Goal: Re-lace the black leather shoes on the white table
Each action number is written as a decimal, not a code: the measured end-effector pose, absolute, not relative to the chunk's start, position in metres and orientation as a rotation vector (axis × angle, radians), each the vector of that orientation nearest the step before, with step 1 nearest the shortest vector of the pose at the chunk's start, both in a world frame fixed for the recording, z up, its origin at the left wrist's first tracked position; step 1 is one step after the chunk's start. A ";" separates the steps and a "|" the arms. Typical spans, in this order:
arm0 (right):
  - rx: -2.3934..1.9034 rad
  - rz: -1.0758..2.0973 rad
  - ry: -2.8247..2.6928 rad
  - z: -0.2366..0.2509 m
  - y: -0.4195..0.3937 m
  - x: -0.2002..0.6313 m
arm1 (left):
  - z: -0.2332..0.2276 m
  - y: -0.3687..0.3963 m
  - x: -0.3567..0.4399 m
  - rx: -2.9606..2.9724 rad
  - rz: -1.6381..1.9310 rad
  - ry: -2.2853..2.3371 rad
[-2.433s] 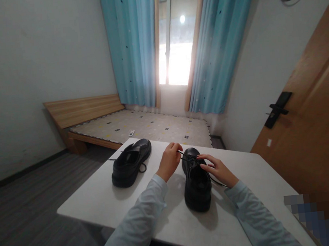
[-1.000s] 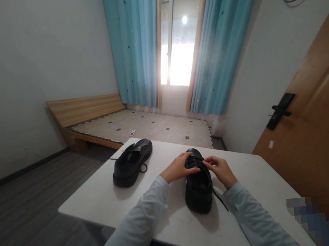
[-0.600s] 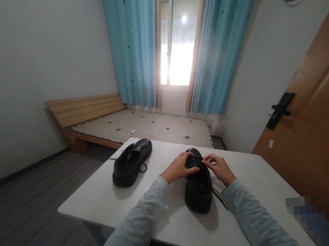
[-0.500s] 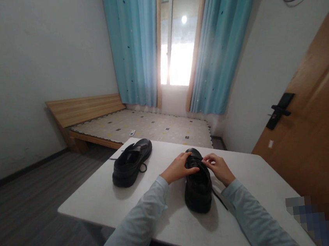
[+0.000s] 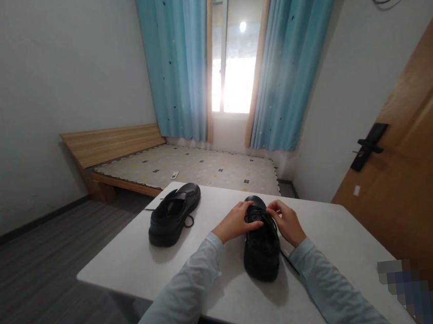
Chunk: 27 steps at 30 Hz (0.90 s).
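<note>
A black lace-up shoe [image 5: 263, 261] stands on the white table [image 5: 135, 276], its toe pointing away from me. My left hand [image 5: 232, 222] grips its left side near the laces, thumb over the opening's front edge. At the right side of the lacing, my right hand [image 5: 288, 221] has its fingertips pinched on the black shoelace [image 5: 290, 263], part of which trails down onto the table by my sleeve. The exact hold on the lace is small and partly hidden. Farther left sits a second black shoe [image 5: 168, 224], with a loop of lace lying beside it.
Beyond the table is a low wooden bed with a patterned mattress [image 5: 205, 164], on which a small white remote-like object [image 5: 174, 175] lies. Blue curtains [image 5: 178, 57] hang at the window. A wooden door [image 5: 413, 162] with a black handle is at the right.
My right hand has shifted very slightly at the lacing, its fingers drawn closer together. My left hand and both shoes are practically where they were.
</note>
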State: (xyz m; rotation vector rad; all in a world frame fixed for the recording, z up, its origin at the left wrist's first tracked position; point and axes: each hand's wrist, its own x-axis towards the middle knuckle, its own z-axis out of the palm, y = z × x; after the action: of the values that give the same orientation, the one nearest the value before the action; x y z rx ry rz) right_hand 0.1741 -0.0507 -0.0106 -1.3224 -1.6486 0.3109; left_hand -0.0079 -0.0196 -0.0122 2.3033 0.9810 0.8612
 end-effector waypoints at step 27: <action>-1.275 0.564 -1.691 -0.007 -0.047 0.195 | -0.014 -0.020 -0.009 2.287 0.886 0.980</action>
State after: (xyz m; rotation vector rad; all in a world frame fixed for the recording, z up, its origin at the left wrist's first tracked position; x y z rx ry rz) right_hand 0.1955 -0.0474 -0.0074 -1.2752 -1.6910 0.5640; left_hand -0.0086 -0.0200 -0.0138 2.2875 0.9795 0.8863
